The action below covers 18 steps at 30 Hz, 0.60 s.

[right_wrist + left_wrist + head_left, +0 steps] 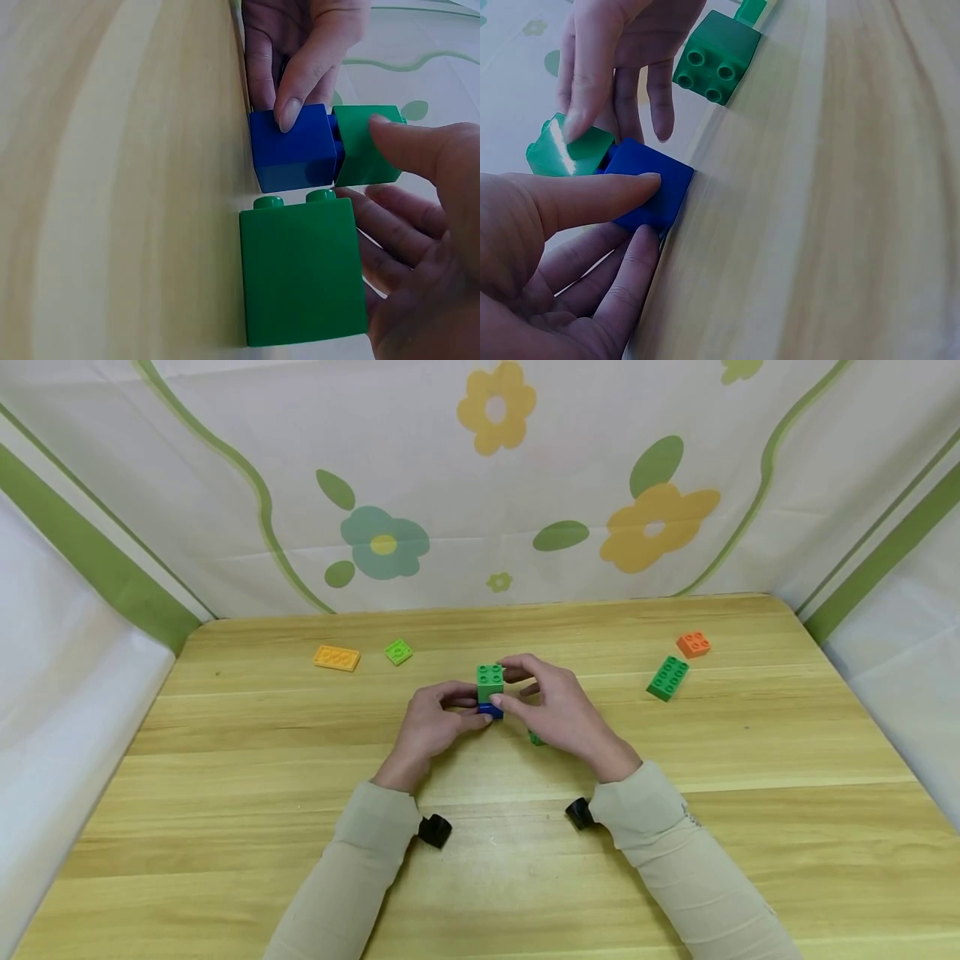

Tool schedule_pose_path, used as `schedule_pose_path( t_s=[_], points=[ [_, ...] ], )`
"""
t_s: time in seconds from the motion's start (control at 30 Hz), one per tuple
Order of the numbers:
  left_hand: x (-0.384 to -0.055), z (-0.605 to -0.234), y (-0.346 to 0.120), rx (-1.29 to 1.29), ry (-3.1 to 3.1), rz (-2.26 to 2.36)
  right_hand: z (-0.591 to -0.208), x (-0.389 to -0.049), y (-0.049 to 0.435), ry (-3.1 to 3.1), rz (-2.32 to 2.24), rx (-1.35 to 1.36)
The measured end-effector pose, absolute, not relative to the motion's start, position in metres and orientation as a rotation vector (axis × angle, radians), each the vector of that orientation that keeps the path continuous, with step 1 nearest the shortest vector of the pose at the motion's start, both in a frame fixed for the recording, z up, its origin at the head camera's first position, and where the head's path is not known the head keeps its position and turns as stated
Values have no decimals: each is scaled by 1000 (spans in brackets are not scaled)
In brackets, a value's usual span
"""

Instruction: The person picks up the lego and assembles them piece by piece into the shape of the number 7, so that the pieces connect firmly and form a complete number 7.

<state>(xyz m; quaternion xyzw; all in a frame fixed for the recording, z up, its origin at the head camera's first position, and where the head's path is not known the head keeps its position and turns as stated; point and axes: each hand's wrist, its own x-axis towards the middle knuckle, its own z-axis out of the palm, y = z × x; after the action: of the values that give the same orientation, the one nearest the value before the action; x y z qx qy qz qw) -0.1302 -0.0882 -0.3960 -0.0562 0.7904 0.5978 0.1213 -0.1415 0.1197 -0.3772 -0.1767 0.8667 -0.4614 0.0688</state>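
In the middle of the table my left hand grips a blue building brick between thumb and fingers. Above it is a green brick, pinched by my right hand. Blue studs show in a narrow gap between the two in the right wrist view, so they are not flush; in the head view the green one stands over the blue. Beside my right hand, and mostly hidden under it in the head view, another green brick lies on its side with its studs toward the blue brick.
A long green brick and an orange brick lie at the back right of the wooden table. At the back left are a flat yellow-orange plate and a small lime plate. A flowered cloth hangs behind.
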Motion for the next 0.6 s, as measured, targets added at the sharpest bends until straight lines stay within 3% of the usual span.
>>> schedule_pose_path(
  t_s=[0.6],
  points=[
    [-131, -398, -89, -161, 2322, 1729, -379, -143, 117, 2660, -1465, -625]
  ],
)
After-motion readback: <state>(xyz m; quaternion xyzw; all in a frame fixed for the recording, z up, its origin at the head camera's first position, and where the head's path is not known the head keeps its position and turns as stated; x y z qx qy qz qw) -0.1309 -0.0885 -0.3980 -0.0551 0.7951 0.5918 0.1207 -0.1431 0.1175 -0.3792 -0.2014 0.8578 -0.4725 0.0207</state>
